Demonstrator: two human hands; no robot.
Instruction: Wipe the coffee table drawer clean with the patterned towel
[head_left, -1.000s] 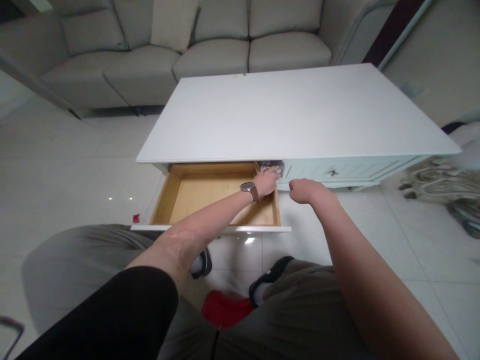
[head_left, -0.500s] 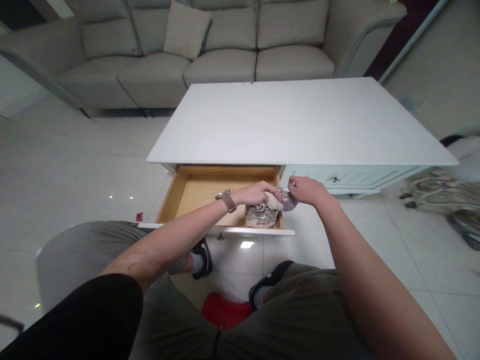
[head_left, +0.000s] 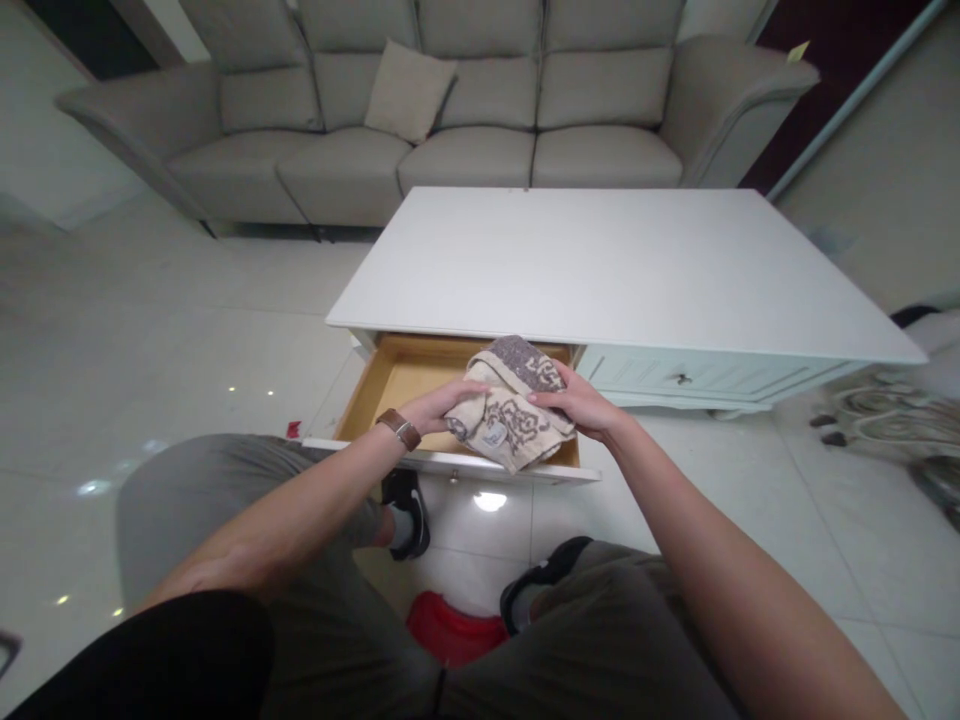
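Observation:
A beige towel with a brown-grey pattern [head_left: 517,405] is spread between my two hands over the right part of a pulled-out wooden drawer [head_left: 401,375]. My left hand [head_left: 442,405], with a brown watch strap on its wrist, grips the towel's left edge, thumb on top. On the right side, my right hand [head_left: 581,402] pinches the cloth, its thumb above and the other fingers partly hidden. A small pale label shows near the towel's lower left. The towel hides the drawer's right end.
The drawer belongs to a white coffee table [head_left: 585,265], which has a closed drawer front [head_left: 675,377] on the right. Behind stands a grey sofa [head_left: 472,160] with a cushion [head_left: 409,90]. A red object [head_left: 454,630] lies between my feet.
The bunched towel has been lifted from the drawer's right corner and opened out flatter. Both hands have shifted left and now hold its opposite sides. The view has tilted up a little.

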